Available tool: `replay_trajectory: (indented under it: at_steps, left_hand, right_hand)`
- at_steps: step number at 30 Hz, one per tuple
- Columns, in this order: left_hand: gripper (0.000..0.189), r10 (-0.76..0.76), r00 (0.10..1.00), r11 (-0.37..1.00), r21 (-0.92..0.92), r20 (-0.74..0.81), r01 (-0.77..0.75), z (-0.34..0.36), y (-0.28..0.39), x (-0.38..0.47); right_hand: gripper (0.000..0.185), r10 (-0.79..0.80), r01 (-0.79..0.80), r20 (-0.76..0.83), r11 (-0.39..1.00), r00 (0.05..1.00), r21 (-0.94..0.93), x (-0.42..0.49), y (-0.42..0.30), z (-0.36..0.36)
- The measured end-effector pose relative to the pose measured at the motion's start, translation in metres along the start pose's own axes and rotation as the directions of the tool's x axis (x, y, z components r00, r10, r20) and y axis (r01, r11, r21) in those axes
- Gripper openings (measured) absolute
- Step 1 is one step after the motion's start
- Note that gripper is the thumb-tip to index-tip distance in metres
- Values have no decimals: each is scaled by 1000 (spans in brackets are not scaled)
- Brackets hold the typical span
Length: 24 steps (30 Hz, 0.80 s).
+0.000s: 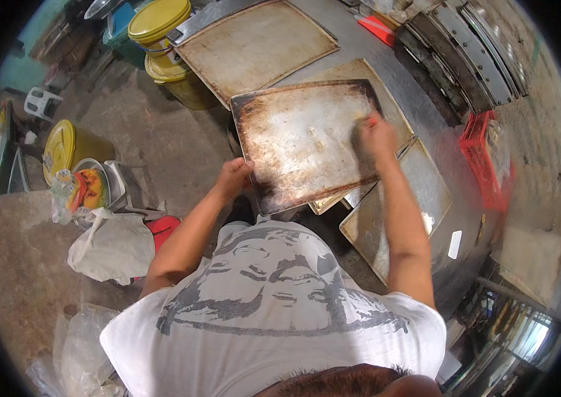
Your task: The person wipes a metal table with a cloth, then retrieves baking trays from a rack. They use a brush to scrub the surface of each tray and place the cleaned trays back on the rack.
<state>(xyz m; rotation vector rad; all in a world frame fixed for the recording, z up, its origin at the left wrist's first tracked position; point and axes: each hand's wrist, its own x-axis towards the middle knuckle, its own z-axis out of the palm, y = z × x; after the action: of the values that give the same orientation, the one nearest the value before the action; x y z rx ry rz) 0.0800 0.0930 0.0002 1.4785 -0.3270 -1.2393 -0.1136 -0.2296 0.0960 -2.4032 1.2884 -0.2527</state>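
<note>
My left hand grips the left edge of a baking tray, a metal sheet browned and blackened along its rim. The tray is tilted in front of me, its left part over the floor and its right part over other trays. My right hand, blurred, is curled over the tray's right side. A small object with red on it shows between those fingers; its kind cannot be made out. Beneath lie another tray and, nearer me, a stained tray.
A larger baking tray lies at the table's far left. Stacked yellow-lidded buckets stand beside it. On the metal table are a white flat object and a red plastic crate. A cloth bag sits at left.
</note>
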Motion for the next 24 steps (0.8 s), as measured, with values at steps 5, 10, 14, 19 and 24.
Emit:
replay_trajectory:
  at_steps: [5, 10, 14, 19, 24]
  left_hand:
    - [25, 85, 996, 991, 106, -30, -81, -9, -2, -10]
    - [27, 98, 994, 994, 44, -47, -96, -20, 0, -19]
    - [29, 72, 993, 996, 52, -92, -67, -28, -7, -30]
    - [28, 69, 997, 998, 16, -23, -68, -23, -16, -17]
    - [26, 56, 989, 969, -233, -138, -88, -31, -47, -12]
  right_hand:
    - [20, -195, 206, 123, 974, 973, -88, -6, -87, 34]
    - [25, -369, 315, 175, 908, 913, 275, -54, -144, 87]
    - [25, -85, 64, -156, 988, 984, -141, 44, -49, 28]
    - [22, -191, 215, 128, 952, 973, -220, 23, -156, 69]
    - [14, -492, 460, 102, 856, 865, 237, -41, -225, 107]
